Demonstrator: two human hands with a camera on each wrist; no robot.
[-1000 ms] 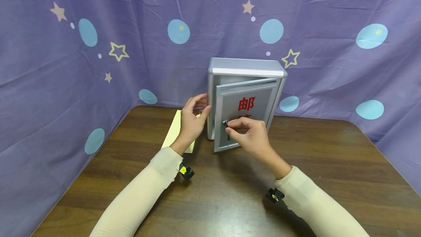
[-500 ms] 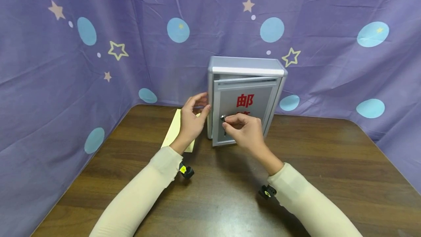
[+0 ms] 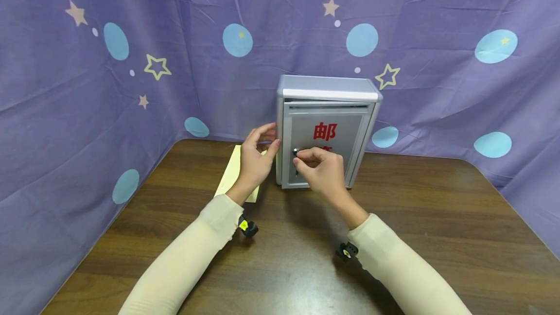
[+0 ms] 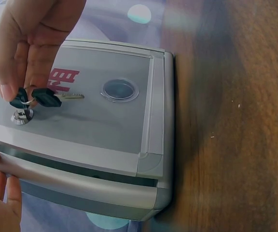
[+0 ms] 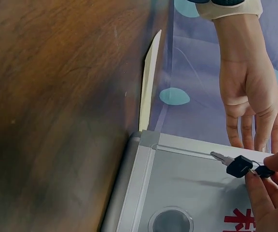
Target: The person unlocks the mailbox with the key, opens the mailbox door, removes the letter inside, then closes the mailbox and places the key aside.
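A grey metal mailbox (image 3: pixel 330 88) with red characters stands upright on the table. Its front door (image 3: pixel 350 142) sits slightly ajar on the left side, with a narrow dark gap in the left wrist view. My right hand (image 3: pixel 325 171) pinches the black head of a key (image 4: pixel 19 99) in the door's round lock (image 4: pixel 20 117). On the same ring hangs a second key (image 4: pixel 49 97), its blade pointing away from the lock. My left hand (image 3: pixel 257 157) rests its fairly straight fingers against the box's left side, thumb near the front edge.
A pale yellow envelope-like paper (image 3: pixel 229 174) lies on the brown wooden table (image 3: pixel 280 266), partly under my left forearm in the head view. Behind the mailbox hangs a purple curtain (image 3: pixel 280 8) with stars and blue dots.
My right hand has pushed the door away from me by the key, so the gap to the frame has narrowed. The left hand has stayed at the box's side.
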